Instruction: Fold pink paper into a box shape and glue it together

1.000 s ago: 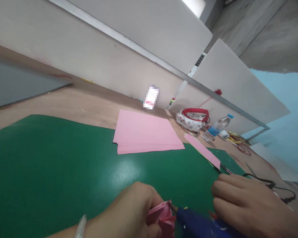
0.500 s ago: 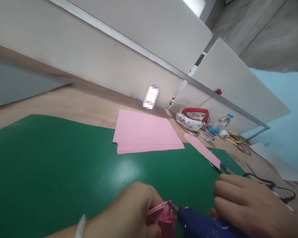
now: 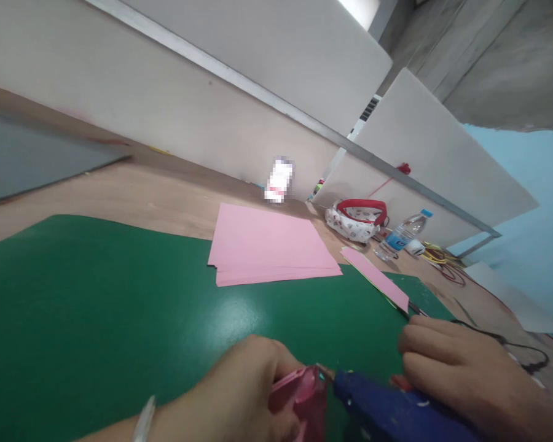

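My left hand (image 3: 253, 383) pinches a folded pink paper piece (image 3: 309, 402) low in the middle of the view. My right hand (image 3: 461, 371) is wrapped round a blue hot glue gun (image 3: 387, 405), whose red trigger shows by the fingers. The gun's nozzle points left and meets the upper edge of the folded paper, or nearly so; I cannot tell if they touch. Beyond my hands, a stack of pink paper sheets (image 3: 271, 242) lies partly on the green mat (image 3: 120, 313). A narrow pink paper strip (image 3: 378, 279) rests to the right of the stack.
A lit phone (image 3: 279, 180) leans against the white partition (image 3: 188, 104) at the back. Behind the strip are a white and red pouch (image 3: 356, 220) and a water bottle (image 3: 403, 236). Coiled cables (image 3: 442, 255) lie at the right; a black cord (image 3: 483, 333) runs behind my right hand.
The glue gun's nozzle has shifted slightly up and right along the paper's edge. My right hand has moved a little right; my left hand still holds the paper.
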`<action>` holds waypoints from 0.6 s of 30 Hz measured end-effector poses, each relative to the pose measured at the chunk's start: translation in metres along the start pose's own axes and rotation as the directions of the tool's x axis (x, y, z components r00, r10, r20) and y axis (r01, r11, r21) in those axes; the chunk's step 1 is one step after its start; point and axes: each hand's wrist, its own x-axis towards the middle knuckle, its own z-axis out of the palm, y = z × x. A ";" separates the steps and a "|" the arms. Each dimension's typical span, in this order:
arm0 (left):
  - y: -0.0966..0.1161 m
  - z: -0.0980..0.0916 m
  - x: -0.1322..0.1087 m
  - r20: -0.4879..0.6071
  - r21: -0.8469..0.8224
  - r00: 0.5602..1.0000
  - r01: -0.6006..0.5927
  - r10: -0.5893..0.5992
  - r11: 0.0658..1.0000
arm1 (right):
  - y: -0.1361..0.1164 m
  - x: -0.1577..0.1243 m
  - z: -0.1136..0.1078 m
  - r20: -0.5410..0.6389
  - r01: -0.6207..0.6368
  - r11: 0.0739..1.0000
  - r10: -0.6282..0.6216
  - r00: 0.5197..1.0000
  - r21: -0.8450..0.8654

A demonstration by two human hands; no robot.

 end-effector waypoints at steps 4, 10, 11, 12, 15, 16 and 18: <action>0.005 -0.001 -0.003 -0.055 0.013 0.998 -0.009 0.009 1.000 | 0.000 -0.003 -0.011 0.008 -0.257 0.923 0.266 0.964 0.284; 0.002 0.000 0.000 -0.088 0.066 0.996 -0.016 0.022 0.998 | -0.020 0.009 0.030 0.332 -0.618 0.286 0.643 0.690 0.733; -0.001 0.000 0.001 -0.095 0.074 0.995 -0.027 0.034 0.997 | -0.025 0.012 0.041 0.372 -0.597 0.177 0.636 0.677 0.783; -0.003 0.001 0.001 -0.109 0.083 0.993 -0.037 0.046 0.996 | -0.029 0.015 0.051 0.401 -0.572 0.097 0.619 0.676 0.815; -0.009 0.004 0.002 -0.153 0.122 0.986 -0.053 0.071 0.991 | -0.037 0.025 0.070 0.438 -0.519 -0.012 0.553 0.709 0.855; -0.010 0.004 0.002 -0.150 0.131 0.986 -0.059 0.079 0.990 | -0.039 0.027 0.072 0.444 -0.515 -0.022 0.536 0.718 0.857; -0.011 0.004 0.002 -0.131 0.146 0.985 -0.090 0.109 0.985 | -0.042 0.031 0.070 0.452 -0.523 -0.010 0.518 0.726 0.852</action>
